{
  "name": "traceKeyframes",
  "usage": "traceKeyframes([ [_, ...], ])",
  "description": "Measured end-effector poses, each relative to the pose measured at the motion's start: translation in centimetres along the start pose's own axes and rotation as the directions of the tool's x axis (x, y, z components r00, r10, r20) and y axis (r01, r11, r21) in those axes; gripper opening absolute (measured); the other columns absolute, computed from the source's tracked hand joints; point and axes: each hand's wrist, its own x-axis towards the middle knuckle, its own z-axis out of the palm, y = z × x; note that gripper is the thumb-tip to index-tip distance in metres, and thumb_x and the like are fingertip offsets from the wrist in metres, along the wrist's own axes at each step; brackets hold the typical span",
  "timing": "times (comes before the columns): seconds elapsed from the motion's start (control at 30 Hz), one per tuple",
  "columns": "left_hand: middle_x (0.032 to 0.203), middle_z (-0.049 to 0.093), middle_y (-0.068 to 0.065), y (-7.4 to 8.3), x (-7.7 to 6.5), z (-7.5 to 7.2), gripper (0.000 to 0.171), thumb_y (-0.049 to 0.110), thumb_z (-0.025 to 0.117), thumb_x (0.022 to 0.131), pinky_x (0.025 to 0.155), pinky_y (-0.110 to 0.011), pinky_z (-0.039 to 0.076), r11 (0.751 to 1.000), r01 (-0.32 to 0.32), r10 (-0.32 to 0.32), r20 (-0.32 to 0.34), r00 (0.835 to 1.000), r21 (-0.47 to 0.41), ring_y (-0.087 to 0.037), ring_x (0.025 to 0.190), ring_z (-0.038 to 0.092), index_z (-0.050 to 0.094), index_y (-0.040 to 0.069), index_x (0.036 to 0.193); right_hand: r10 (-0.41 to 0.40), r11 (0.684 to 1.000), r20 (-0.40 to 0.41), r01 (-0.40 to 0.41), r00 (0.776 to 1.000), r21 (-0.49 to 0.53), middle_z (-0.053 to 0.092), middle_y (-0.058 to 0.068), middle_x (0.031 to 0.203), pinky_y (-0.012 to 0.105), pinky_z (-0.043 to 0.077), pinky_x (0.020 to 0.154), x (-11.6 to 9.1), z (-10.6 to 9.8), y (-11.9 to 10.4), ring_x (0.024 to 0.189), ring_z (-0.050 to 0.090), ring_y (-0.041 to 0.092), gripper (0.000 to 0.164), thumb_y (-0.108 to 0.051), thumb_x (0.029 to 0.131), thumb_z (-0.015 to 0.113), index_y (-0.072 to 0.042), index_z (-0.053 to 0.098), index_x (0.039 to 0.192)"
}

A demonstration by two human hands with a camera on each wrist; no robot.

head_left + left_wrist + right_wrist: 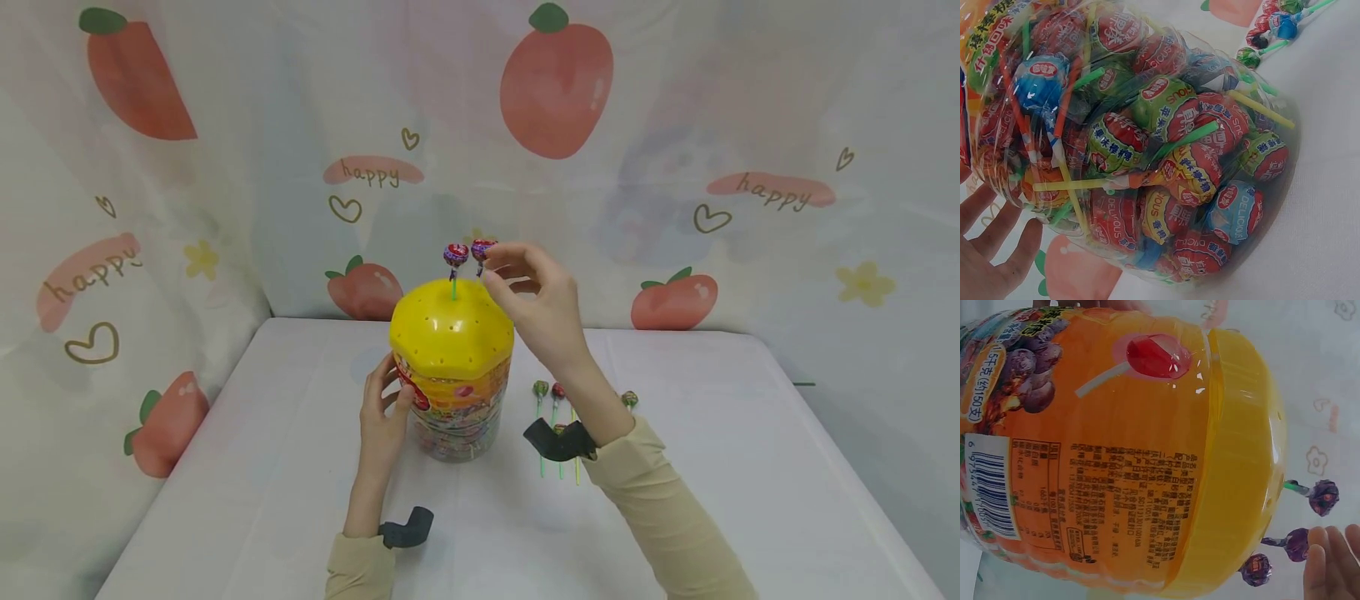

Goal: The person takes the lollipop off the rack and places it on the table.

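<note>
A large clear jar of wrapped lollipops stands on the table under a yellow domed lid dotted with small holes. My left hand rests against the jar's left side, fingers loosely spread, thumb toward the front. Above the lid my right hand pinches a purple-wrapped lollipop at its head with thumb and fingertips. Another purple lollipop stands upright on its green stick in the lid. A third purple lollipop shows in the right wrist view, close by the pinched one.
Several loose lollipops lie on the white table to the right of the jar, partly hidden by the right forearm. Another lollipop lies just beyond that forearm. A fruit-patterned cloth hangs behind the table.
</note>
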Motion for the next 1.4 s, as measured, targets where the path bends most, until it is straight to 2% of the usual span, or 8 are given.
traceKeyframes([
  [0.17, 0.141, 0.043, -0.021, -0.2, 0.0, 0.0, 0.054, 0.01, 0.056, 0.096, 0.104, -0.058, 0.039, 1.0, 0.001, -0.001, -0.002, 1.0, -0.002, -0.036, 0.13, 0.043, 0.037, 0.003, 0.145, -0.012, 0.999, 0.042, 0.013, 0.999, -0.033, 0.067, 0.009, 0.112, 0.036, 0.054, 0.083, 0.6, 0.8, -0.4, 0.098, 0.063, 0.02, 0.028, -0.011, 0.089, 0.067, -0.005, 0.063, 0.116],
  [0.3, 0.141, 0.043, -0.021, -0.3, 0.1, 0.0, 0.054, 0.01, 0.056, 0.096, 0.105, -0.058, 0.039, 1.0, 0.004, -0.004, -0.002, 1.0, -0.004, -0.035, 0.13, 0.043, 0.037, 0.004, 0.146, -0.007, 0.997, 0.059, 0.011, 0.998, -0.076, 0.067, 0.007, 0.114, 0.036, 0.056, 0.08, 1.0, 1.4, -0.4, 0.097, 0.064, 0.02, 0.032, -0.012, 0.088, 0.068, -0.007, 0.062, 0.119],
  [0.73, 0.14, 0.044, -0.02, -0.3, 0.1, 0.0, 0.054, 0.009, 0.056, 0.095, 0.104, -0.052, 0.041, 1.0, 0.003, -0.003, -0.004, 1.0, 0.004, -0.034, 0.13, 0.044, 0.037, 0.005, 0.146, -0.047, 0.976, 0.006, 0.047, 0.999, -0.215, 0.071, 0.012, 0.101, 0.034, 0.059, 0.078, 1.5, 2.8, -1.0, 0.086, 0.069, 0.022, 0.032, -0.016, 0.088, 0.069, -0.004, 0.061, 0.117],
  [0.93, 0.141, 0.044, -0.019, -0.3, 0.1, 0.0, 0.054, 0.009, 0.056, 0.095, 0.103, -0.051, 0.042, 1.0, -0.004, 0.004, 0.0, 1.0, 0.012, -0.033, 0.13, 0.045, 0.038, 0.004, 0.146, -0.069, 0.972, -0.005, 0.066, 0.998, -0.224, 0.072, 0.012, 0.097, 0.03, 0.059, 0.077, 1.6, 3.3, -1.0, 0.082, 0.071, 0.021, 0.029, -0.015, 0.089, 0.068, -0.003, 0.062, 0.115],
  [1.2, 0.139, 0.045, -0.022, -0.3, 0.2, 0.0, 0.053, 0.008, 0.056, 0.095, 0.103, -0.059, 0.041, 1.0, -0.026, 0.026, -0.003, 1.0, 0.004, -0.037, 0.128, 0.045, 0.038, 0.002, 0.145, -0.064, 0.974, -0.015, 0.059, 0.998, -0.219, 0.072, 0.011, 0.096, 0.03, 0.059, 0.076, 1.8, 3.2, -1.1, 0.08, 0.071, 0.02, 0.026, -0.015, 0.09, 0.068, -0.004, 0.062, 0.113],
  [1.4, 0.139, 0.045, -0.022, -0.4, 0.2, 0.0, 0.053, 0.006, 0.056, 0.095, 0.102, -0.054, 0.043, 0.999, -0.027, 0.027, -0.006, 1.0, 0.026, -0.036, 0.128, 0.046, 0.038, 0.001, 0.144, -0.084, 0.976, -0.03, 0.077, 0.996, -0.203, 0.071, 0.011, 0.096, 0.03, 0.059, 0.076, 1.9, 3.0, -1.3, 0.08, 0.07, 0.019, 0.028, -0.015, 0.09, 0.067, -0.003, 0.062, 0.114],
])
